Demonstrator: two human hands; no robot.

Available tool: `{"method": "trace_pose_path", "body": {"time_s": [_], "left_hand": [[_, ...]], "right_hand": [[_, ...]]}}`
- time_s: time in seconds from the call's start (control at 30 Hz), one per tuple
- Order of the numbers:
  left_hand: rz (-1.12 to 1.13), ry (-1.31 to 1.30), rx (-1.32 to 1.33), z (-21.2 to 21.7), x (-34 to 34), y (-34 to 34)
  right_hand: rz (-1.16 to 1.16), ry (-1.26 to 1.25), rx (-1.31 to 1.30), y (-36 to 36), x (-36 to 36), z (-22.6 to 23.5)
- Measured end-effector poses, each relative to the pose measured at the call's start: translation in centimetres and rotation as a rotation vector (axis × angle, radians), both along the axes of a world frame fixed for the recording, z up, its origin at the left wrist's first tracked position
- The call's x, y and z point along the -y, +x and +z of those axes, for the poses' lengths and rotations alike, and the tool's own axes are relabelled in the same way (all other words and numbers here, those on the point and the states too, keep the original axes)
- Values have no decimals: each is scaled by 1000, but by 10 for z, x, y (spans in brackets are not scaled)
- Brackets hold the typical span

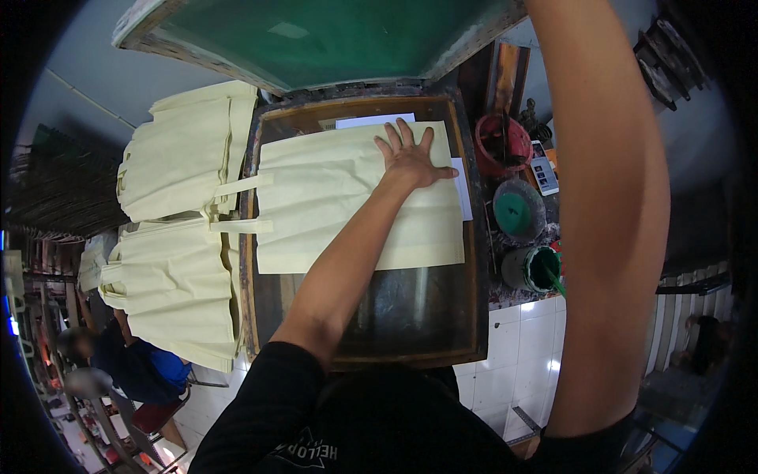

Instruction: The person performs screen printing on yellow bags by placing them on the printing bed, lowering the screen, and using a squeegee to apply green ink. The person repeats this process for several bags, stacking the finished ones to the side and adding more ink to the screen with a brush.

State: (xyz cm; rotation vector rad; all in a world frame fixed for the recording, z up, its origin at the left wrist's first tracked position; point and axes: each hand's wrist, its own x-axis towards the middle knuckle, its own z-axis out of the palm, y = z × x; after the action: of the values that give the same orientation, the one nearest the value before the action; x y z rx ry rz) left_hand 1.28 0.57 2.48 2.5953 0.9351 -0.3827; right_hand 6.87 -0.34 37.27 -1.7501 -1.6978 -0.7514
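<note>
My left hand (413, 164) lies flat with its fingers spread on a cream cloth bag (316, 178). The bag rests on a wood-framed, glossy dark printing table (379, 316), its two strap handles (241, 227) pointing left. White paper guides (462, 197) show at the bag's right and far edges. Beyond it, a printing screen with green mesh (316, 39) is tilted up. My right forearm (608, 237) runs up along the right side and leaves the picture at the top, so the right hand is out of sight.
Piles of cream bags (178, 154) lie to the left. On the right are a red bucket (519, 146), a tub of green ink (513, 212), a paint can (517, 270) and a phone (545, 175). People (150, 367) sit at the lower left.
</note>
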Motion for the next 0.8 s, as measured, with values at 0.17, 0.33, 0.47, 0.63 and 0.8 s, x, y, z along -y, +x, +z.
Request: {"method": "trace_pose_path", "body": {"time_s": [0.17,0.33,0.47,0.63,0.8], "left_hand": [[29,-82,813,26,-18,-44],[0,-770,1520,114,10,-180],[327,-953,1371,88,63,-279],[600,-1170,1096,-10,117,-326],[626,-1193,1029,-42,121,-332]], "right_hand": [[-35,-131,-228,-44,42,-9],[-88,-105,-203,-78,94,-72],[74,92,-159,-116,135,-162],[41,-219,-377,-138,178,-231],[95,-375,-361,-158,188,-272]]}}
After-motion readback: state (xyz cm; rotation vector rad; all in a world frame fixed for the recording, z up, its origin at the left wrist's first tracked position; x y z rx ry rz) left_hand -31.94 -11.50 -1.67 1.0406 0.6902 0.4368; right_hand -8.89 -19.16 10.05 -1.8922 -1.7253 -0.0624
